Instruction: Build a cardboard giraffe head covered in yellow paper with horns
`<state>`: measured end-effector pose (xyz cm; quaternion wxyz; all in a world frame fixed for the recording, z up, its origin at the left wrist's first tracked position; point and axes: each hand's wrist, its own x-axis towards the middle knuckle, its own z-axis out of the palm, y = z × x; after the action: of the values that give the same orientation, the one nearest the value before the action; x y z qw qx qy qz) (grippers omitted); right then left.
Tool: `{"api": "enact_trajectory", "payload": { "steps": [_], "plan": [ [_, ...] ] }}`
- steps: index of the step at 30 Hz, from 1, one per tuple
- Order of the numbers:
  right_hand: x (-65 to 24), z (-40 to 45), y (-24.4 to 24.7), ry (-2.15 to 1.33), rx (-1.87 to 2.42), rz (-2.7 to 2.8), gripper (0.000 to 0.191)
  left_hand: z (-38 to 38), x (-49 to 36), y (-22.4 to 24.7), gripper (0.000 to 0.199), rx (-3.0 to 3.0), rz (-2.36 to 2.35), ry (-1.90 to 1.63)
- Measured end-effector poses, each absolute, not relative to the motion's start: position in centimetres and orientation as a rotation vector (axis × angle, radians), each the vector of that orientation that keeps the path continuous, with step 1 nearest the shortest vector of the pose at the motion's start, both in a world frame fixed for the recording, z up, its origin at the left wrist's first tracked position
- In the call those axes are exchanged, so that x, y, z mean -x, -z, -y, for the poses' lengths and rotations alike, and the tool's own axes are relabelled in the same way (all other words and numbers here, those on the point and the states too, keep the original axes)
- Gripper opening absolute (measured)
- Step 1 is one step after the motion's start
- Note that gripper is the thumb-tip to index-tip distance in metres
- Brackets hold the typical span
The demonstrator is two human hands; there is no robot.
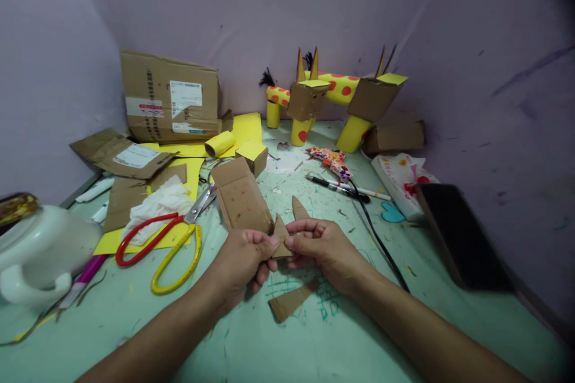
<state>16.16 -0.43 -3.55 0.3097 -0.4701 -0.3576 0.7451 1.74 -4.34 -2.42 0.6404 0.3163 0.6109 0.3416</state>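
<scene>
Between my two hands is a small pointed cardboard piece (281, 238). My left hand (249, 257) pinches its left edge, and my right hand (318, 246) pinches its right edge. A second pointed cardboard strip (299, 207) lies just beyond my right fingers. Closer to me, a tapering cardboard scrap (291, 302) rests on the table. A flattened brown cardboard piece (242, 196) lies right behind my left hand. Scissors (197, 254) with one red and one yellow handle lie spread to the left of that hand.
Yellow-and-red-spotted cardboard animals (308, 102) stand at the back, near a cardboard box (168, 102). A patterned glue gun (332, 161), pens (336, 187) and a phone (462, 239) lie to the right. At left are a white mug (49, 245) and crumpled tissue (157, 206).
</scene>
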Motion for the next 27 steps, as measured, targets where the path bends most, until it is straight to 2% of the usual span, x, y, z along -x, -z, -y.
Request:
{"api": "enact_trajectory", "payload": {
  "steps": [15, 22, 27],
  "plan": [
    [-16.0, 0.84, 3.33, -1.872, 1.265, 1.042, 0.03, 4.52, -1.63, 2.06, 0.027, -0.813, -1.426, -0.741],
    [-16.1, 0.83, 3.91, -1.841, 1.226, 1.148, 0.026, 4.26, -2.07, 2.13, 0.024, -0.729, -1.431, -0.993],
    [-16.01, 1.13, 3.75, -1.828, 1.228, 1.182, 0.023, 4.49, -2.3, 2.65, 0.019, -0.679, -1.34, -1.036]
  ]
}}
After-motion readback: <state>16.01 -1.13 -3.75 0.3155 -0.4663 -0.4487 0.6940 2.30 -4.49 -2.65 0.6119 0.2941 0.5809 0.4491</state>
